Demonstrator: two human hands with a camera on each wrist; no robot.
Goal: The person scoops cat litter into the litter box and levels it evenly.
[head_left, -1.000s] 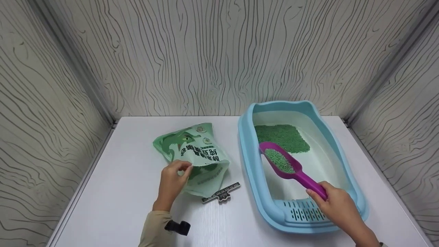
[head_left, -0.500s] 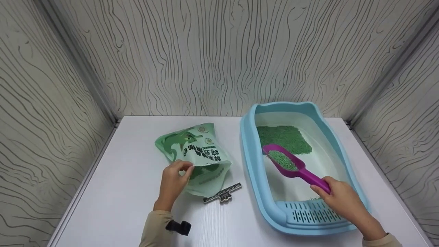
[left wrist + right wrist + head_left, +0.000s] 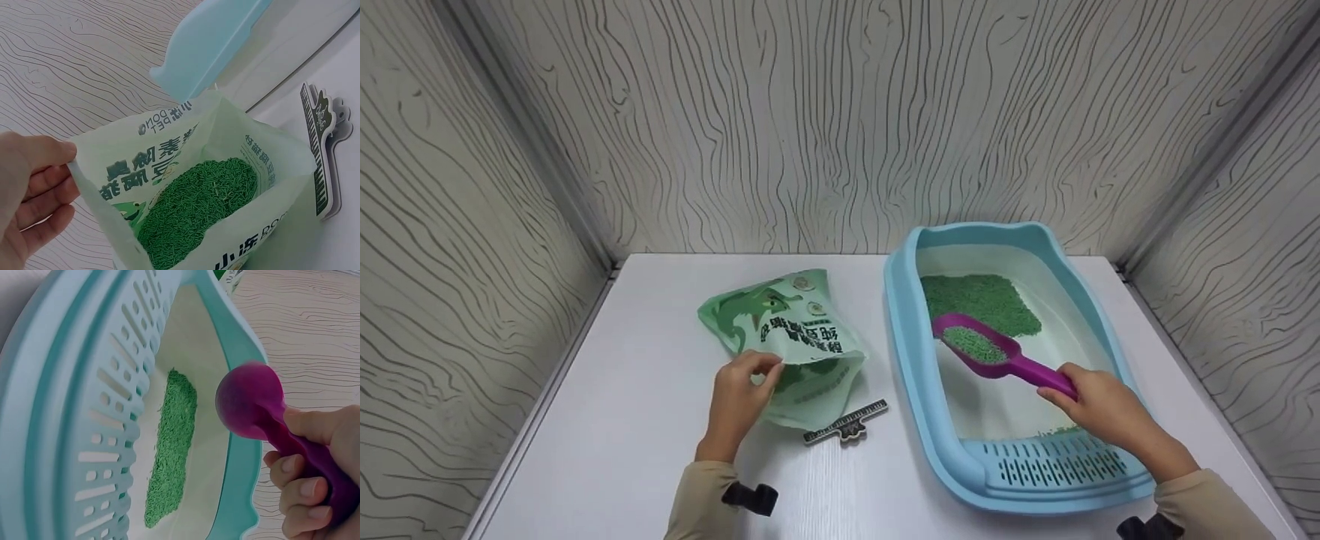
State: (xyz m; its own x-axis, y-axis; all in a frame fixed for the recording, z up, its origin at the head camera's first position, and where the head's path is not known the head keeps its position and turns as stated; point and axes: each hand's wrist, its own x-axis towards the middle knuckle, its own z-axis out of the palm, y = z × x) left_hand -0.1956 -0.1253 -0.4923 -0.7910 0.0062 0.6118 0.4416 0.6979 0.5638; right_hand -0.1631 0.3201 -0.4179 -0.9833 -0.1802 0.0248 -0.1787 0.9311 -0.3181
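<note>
My left hand point(image 3: 739, 397) pinches the rim of a pale green litter bag point(image 3: 802, 322) that lies with its mouth held apart. The left wrist view shows green pellets point(image 3: 197, 208) inside it. My right hand point(image 3: 1102, 405) grips the handle of a purple scoop point(image 3: 1031, 371), whose bowl carries lighter green pellets point(image 3: 973, 343) above the blue litter box point(image 3: 911, 390). In the right wrist view the scoop point(image 3: 250, 399) shows its underside. A patch of pellets point(image 3: 982, 304) covers the box's back left floor, and another strip point(image 3: 173, 450) lies along the slatted ledge.
A dark ruler-patterned clip point(image 3: 847, 424) lies on the white table point(image 3: 637, 375), just in front of the bag mouth. The box's slatted ledge point(image 3: 1050, 461) faces the near side. Wood-grain panels point(image 3: 757, 120) stand at the back and both sides.
My right hand and the scoop have shifted a little away from me, uncovering more of the slatted ledge. The load stays in the scoop. My left hand keeps its pinch on the bag.
</note>
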